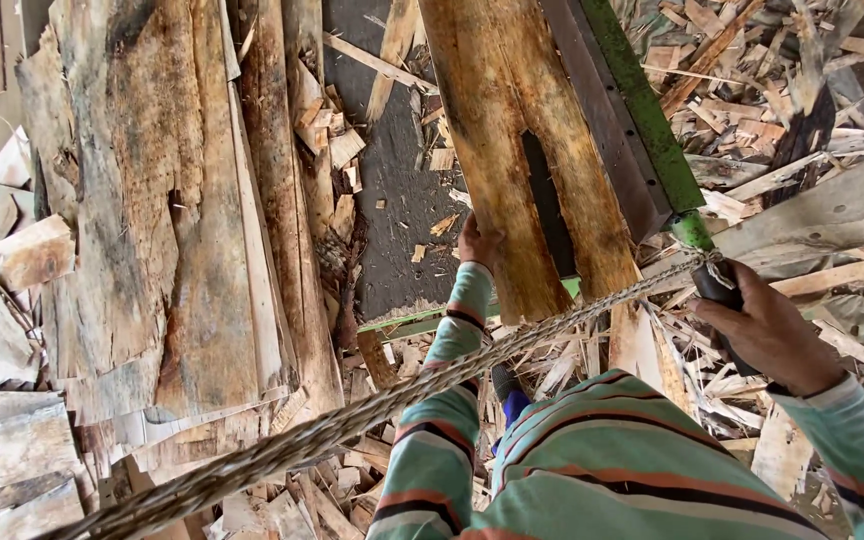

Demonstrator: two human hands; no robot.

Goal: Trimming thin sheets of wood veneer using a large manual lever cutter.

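The left hand [479,243] shows only its back and wrist, its fingers hidden under the edge of the veneer sheet [522,150], whose far end runs out past the top of the view. The right hand [767,330] covers most of the dark handle [720,290] of the green lever [647,120], which is also cut off at the top. The rope [352,425] leaves at the bottom left corner, so its end cannot be seen.

We see stacked rough veneer sheets [152,220] on the left, wood scraps [782,90] heaped on the right, a braided rope [282,450] crossing diagonally.
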